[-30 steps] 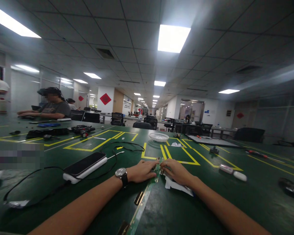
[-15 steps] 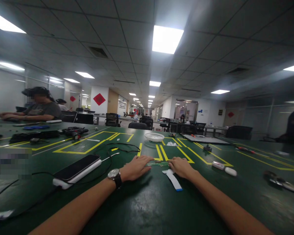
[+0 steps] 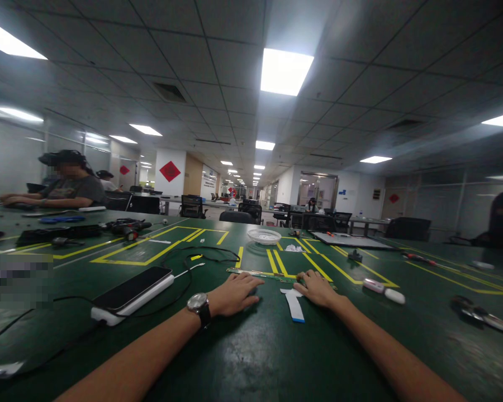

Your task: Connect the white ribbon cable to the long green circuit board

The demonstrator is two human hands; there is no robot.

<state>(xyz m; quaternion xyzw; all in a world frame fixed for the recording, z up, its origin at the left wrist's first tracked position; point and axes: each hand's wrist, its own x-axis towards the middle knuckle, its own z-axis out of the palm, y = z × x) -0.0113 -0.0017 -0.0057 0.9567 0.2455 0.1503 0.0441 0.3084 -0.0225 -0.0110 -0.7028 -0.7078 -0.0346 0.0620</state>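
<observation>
A long thin green circuit board strip [image 3: 276, 275] lies crosswise on the green table, just beyond my fingertips. My left hand [image 3: 235, 294], wearing a wristwatch [image 3: 199, 304], is open with fingers apart, near the strip's left half. Resting at the strip's right end is my right hand [image 3: 317, 287], its fingers spread and partly covering the board. A white flat ribbon cable [image 3: 294, 307] with a blue end runs from beside my right thumb toward me. Whether the cable joins the board cannot be made out.
A phone [image 3: 133, 287] sits on a white block [image 3: 146, 298] at left, with a black cable [image 3: 207, 249]. Ahead stand a white basket [image 3: 264, 237] and a laptop-like panel [image 3: 352, 240]. At right lie a white-and-pink case [image 3: 383, 290] and scissors-like metal [image 3: 482, 314]. A person [image 3: 73, 181] sits far left.
Both hands have loosened from the board strip, fingers now spread. More of the strip shows, lying beyond my hands. The ribbon cable has swung slightly left at its blue end.
</observation>
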